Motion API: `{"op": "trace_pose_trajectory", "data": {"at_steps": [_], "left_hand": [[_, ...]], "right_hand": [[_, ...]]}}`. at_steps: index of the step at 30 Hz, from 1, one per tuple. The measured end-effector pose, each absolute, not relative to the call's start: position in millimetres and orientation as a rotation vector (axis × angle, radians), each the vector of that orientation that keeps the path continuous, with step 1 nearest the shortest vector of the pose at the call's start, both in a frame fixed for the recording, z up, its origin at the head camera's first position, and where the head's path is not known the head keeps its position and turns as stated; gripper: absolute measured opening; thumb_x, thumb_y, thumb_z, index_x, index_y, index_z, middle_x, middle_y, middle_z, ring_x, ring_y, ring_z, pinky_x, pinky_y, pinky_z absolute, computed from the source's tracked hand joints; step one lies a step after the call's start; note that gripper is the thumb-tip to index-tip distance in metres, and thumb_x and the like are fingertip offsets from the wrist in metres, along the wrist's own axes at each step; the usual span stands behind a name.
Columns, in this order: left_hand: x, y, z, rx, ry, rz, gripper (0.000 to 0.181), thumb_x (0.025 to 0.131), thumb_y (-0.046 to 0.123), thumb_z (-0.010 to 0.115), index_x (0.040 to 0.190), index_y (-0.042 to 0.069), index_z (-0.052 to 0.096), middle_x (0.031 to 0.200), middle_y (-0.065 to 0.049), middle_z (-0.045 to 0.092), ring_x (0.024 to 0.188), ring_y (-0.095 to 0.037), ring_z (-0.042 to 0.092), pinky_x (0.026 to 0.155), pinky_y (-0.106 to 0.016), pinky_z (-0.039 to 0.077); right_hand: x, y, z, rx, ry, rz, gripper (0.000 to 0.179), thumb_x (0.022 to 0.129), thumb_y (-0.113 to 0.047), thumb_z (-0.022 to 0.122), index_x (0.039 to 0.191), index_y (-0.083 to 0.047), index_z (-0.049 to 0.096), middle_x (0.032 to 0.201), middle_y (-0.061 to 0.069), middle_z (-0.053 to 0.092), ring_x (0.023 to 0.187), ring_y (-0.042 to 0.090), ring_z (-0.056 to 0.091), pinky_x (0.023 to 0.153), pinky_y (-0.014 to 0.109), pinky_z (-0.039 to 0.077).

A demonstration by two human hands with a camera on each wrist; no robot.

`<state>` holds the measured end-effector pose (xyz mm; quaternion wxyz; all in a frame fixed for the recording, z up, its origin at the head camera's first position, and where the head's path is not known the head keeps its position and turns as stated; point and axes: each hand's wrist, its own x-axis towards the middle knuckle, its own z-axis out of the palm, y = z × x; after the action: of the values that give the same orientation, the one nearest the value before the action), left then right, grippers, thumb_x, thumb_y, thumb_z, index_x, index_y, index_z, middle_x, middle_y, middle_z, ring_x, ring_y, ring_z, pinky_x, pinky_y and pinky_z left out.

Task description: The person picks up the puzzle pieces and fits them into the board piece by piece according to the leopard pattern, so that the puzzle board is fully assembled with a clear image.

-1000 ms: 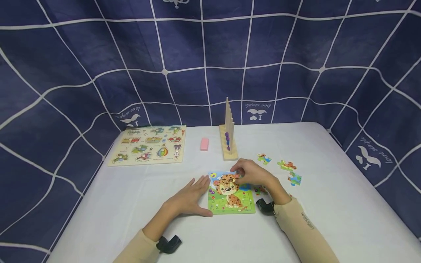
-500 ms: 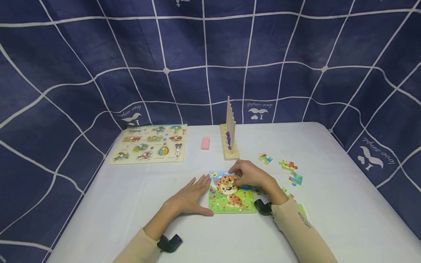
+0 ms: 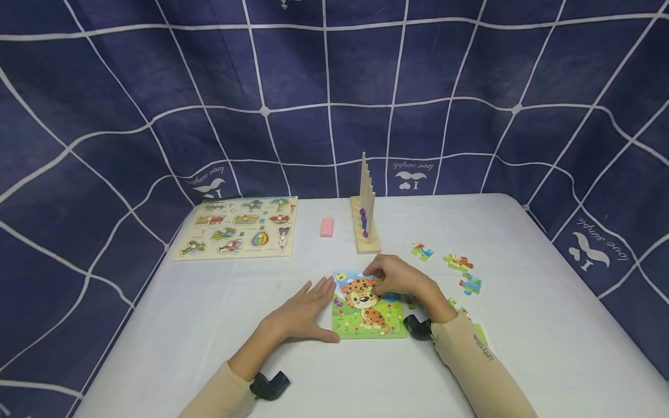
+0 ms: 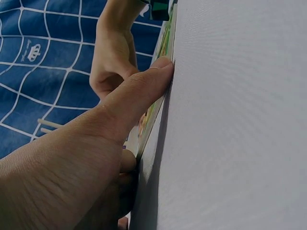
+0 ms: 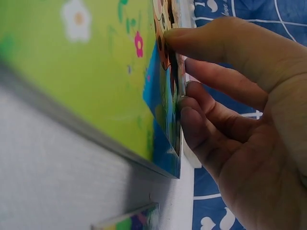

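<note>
A jigsaw puzzle board [image 3: 347, 325] with a spotted leopard cub on green grass lies flat on the white table. My left hand [image 3: 299, 316] rests at its left side, fingers spread, thumb at the lower left corner. In the left wrist view the thumb [image 4: 139, 88] touches the board's edge. Over the upper right part of the board is my right hand [image 3: 399, 276], fingers bent. The right wrist view shows its thumb [image 5: 192, 42] and fingertips pinching a leopard-patterned puzzle piece [image 5: 162, 48] at the board's far edge. The hand hides part of this piece in the head view.
Several loose puzzle pieces [image 3: 459, 262] lie to the right, some partly behind the right forearm. A wooden peg stand [image 3: 369, 244] with purple and blue beads stands behind the board. A pink block [image 3: 326, 227] and a vehicle peg puzzle [image 3: 245, 252] lie at the back left.
My right hand has shifted slightly left over the board. My left hand stays in place, and the head view has moved a little.
</note>
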<state>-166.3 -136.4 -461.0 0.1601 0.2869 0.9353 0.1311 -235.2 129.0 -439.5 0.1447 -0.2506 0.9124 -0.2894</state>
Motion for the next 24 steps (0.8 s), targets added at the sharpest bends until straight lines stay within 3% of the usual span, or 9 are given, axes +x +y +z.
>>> {"op": "trace_pose_trajectory", "data": {"at_steps": [24], "left_hand": [[-165.6, -135.2, -459.4, 0.818, 2.665, 0.383, 0.121, 0.070, 0.078, 0.064, 0.156, 0.006, 0.018, 0.165, -0.005, 0.011, 0.154, -0.020, 0.008, 0.126, -0.044, 0.010]], "right_hand": [[-236.4, 131.9, -440.0, -0.723, 2.594, -0.889, 0.044, 0.069, -0.015, 0.086, 0.110, -0.009, 0.071, 0.095, -0.001, 0.065, 0.084, 0.012, 0.057, 0.075, 0.024, 0.052]]}}
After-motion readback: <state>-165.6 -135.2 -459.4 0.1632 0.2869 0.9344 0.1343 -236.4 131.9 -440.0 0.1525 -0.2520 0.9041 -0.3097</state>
